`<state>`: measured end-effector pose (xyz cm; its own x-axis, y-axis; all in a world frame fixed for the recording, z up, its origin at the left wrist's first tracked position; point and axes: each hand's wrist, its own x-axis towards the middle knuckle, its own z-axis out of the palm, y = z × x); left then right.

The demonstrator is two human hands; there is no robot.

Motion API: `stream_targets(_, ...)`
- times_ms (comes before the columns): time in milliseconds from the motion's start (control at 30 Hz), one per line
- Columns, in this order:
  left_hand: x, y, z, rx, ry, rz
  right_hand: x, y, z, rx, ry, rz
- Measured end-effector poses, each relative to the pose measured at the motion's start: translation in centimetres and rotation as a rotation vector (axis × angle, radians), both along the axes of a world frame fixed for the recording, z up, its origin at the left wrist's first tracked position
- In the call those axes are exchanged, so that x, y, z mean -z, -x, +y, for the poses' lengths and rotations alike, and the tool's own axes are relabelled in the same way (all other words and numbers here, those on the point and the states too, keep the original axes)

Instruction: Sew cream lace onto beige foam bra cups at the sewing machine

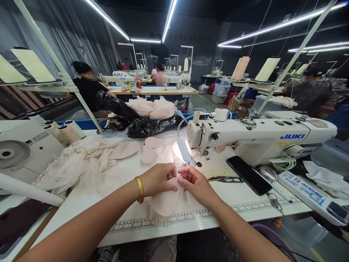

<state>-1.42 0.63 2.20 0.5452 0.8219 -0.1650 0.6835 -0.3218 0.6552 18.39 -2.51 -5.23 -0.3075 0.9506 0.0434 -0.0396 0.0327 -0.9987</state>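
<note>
Both hands meet in front of the lit needle area of a white sewing machine (261, 134). My left hand (160, 178), with a gold bangle at the wrist, pinches the upper edge of a pale pink fabric piece (165, 203). Close beside it, my right hand (193, 183) has its thumb and fingers pressed together at the same edge; what lies between them is too small to tell. Lace trim (159, 220) shows under the piece, over the table's printed ruler. More pink cut pieces (149, 154) lie behind my left hand.
Cream lace fabric (79, 160) is heaped at the left. Dark thread snips (226, 179), a black phone (248, 175) and a long white box (308, 193) lie to the right. Thread cones (71, 133) stand at the left, a black plastic bag (155, 125) behind. Other people sit at machines beyond.
</note>
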Motion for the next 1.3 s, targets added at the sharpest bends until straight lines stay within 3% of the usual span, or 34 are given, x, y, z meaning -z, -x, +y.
stream_targets(100, -0.4, 0.2, 0.3, 0.072, -0.076, -0.050, -0.1, 0.3, -0.8, 0.000, -0.084, -0.017)
stream_targets(200, -1.4, 0.9, 0.6, 0.242, 0.093, -0.081, -1.2, 0.3, -1.9, 0.031, -0.306, -0.180)
stream_targets(267, -2.2, 1.5, 0.7, 0.250, 0.202, -0.047, -2.4, 0.1, -2.4, 0.128, -0.517, -0.281)
stream_targets(300, -2.6, 1.8, 0.6, 0.210, 0.180, -0.044, -3.0, 0.1, -2.6, 0.188, -0.612, -0.314)
stream_targets(367, -3.2, 2.2, 0.2, 0.098, -0.015, -0.072, -4.0, 0.0, -2.8, 0.274, -0.731, -0.370)
stream_targets(467, -3.2, 2.6, -0.8, 0.022, -0.509, -0.022, -4.3, -0.1, -2.0, 0.271, -0.800, -0.474)
stream_targets(533, -2.4, 2.5, -1.3, 0.117, -0.771, 0.092, -3.7, -0.6, -0.7, 0.199, -0.842, -0.578)
stream_targets(567, -1.8, 2.4, -1.4, 0.200, -0.828, 0.154, -3.2, -1.0, 0.1, 0.138, -0.858, -0.631)
stream_targets(667, 0.4, 1.3, -0.9, 0.429, -0.764, 0.267, -1.5, -2.8, 2.8, -0.059, -0.842, -0.728)
stream_targets(767, 2.6, -0.2, 0.9, 0.505, -0.767, 0.270, -0.1, -4.4, 4.8, -0.162, -0.819, -0.749)
stream_targets(900, 5.0, -1.4, 3.5, 0.512, -0.869, 0.302, 0.7, -5.7, 5.5, -0.170, -0.859, -0.783)
stream_targets(1000, 6.1, -1.6, 3.9, 0.428, -0.925, 0.234, 0.6, -6.3, 5.1, -0.151, -0.910, -0.823)
stream_targets(1133, 6.2, -1.6, 3.3, 0.397, -0.905, 0.124, 0.3, -7.0, 4.9, -0.170, -0.933, -0.863)
stream_targets(1300, 6.1, -2.0, 3.0, 0.348, -0.911, 0.159, 0.3, -7.2, 5.0, -0.168, -0.972, -0.841)
